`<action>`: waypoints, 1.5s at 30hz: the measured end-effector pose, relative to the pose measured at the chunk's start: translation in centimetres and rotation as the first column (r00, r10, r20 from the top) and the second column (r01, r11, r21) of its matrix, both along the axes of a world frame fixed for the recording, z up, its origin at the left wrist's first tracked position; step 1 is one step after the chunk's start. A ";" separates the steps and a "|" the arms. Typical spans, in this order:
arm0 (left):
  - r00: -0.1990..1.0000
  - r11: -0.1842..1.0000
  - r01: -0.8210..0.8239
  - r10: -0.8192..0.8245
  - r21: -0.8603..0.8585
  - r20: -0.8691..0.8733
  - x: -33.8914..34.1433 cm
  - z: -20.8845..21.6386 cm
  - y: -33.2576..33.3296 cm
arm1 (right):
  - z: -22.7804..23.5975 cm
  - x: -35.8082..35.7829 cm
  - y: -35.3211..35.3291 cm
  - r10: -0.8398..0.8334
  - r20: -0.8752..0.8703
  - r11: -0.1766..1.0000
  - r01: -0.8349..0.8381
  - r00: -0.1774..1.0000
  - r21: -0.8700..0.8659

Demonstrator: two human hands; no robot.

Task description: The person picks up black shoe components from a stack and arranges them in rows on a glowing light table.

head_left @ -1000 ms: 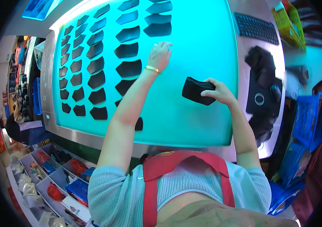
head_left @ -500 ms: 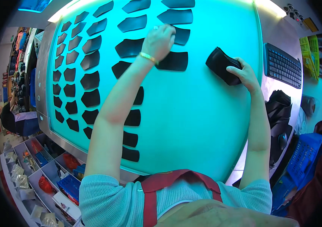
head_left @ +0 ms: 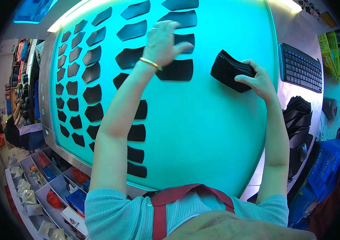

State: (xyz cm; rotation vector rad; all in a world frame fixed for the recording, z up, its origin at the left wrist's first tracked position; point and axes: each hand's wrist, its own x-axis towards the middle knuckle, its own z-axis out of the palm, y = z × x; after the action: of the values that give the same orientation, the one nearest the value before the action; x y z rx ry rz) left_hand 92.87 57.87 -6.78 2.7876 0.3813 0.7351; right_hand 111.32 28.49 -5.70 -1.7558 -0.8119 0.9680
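Observation:
Several rows of flat black pieces, each with a pointed end, lie on the lit turquoise table (head_left: pixel 202 132). My left hand (head_left: pixel 162 45) is over the column nearest the middle, open, its thumb out to the right and its fingers stretched away from me. Partly under it are a black piece (head_left: pixel 185 42) and, just nearer to me, another black piece (head_left: pixel 177 70). In my right hand (head_left: pixel 261 81) is a thick stack of black pieces (head_left: pixel 230 73), gripped at its right end between thumb and fingers. My left forearm hides part of the nearer rows.
Right of the table stands a black keyboard (head_left: pixel 301 68), with a pile of dark pieces (head_left: pixel 298 116) nearer to me. A blue basket (head_left: pixel 325 164) and a yellow basket (head_left: pixel 330 56) lie farther right. Divided trays (head_left: pixel 44 188) are at lower left. Another person (head_left: pixel 20 130) is at far left.
My left hand has opened, its thumb and fingers spreading, and shifted slightly left. My right hand still grips the stack, nearly in place. The whole view has shifted a little.

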 end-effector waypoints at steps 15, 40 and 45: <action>0.927 0.967 0.072 -0.155 -0.244 -0.341 17.5 2.6 -2.3 | -2.9 11.6 14.7 -0.159 0.824 0.973 0.230 0.544 0.036; 0.768 0.996 0.038 0.026 0.087 -0.640 13.8 -1.7 -9.4 | -7.4 6.5 9.2 -0.032 0.991 0.997 0.073 0.132 0.022; 0.797 1.000 0.015 -0.004 0.013 -0.604 4.1 -2.0 -19.2 | -6.0 -3.3 -0.1 0.084 0.938 0.985 0.116 0.337 -0.130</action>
State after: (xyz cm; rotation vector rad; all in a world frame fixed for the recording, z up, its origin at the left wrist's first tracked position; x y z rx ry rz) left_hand 97.01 38.71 -8.81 2.9751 0.4639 -0.1957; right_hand 108.02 28.36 -11.71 -2.4769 -1.4461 -0.1946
